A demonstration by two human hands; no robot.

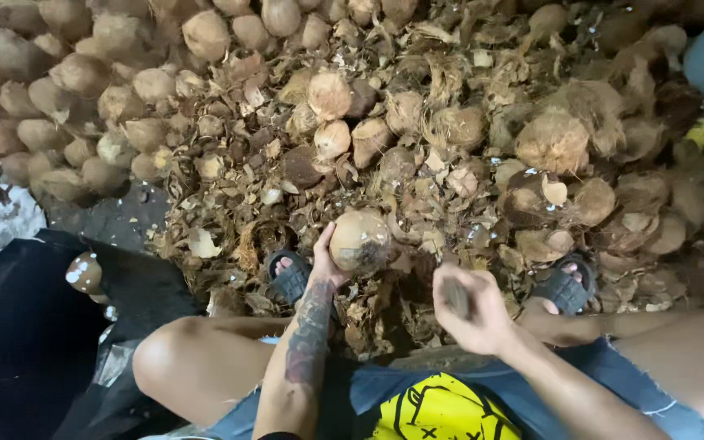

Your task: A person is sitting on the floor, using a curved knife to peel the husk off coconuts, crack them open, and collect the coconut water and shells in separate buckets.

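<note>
Seated position, knees apart, feet in dark sandals [291, 281] planted among a litter of husk scraps [230, 204] on the floor. Left hand [325, 259] is cupped against the left flank of a coconut [360, 240], fingers curled round its side, so the nut rests low in front between the feet, propped on the debris. Right hand [470, 310] is clenched round a dark tool handle [455, 295]; the working end is blurred and hidden by the fist, so the tool type cannot be told. Judgement on handling: the nut looks dense and rigid — a hard shell with a rough, partly stripped fibrous surface, so grip by friction should be good and slip unlikely. It is round and will roll on the loose scraps unless steadied; best hold appears to be a wide palm wrap on the side away from the tool, fingers clear of the upper face. Shell may crack under a sharp blow — not fragile to squeezing. A heap of unprocessed coconuts [83, 81] lies at upper left, a black bin [18, 326] at lower left.
</note>
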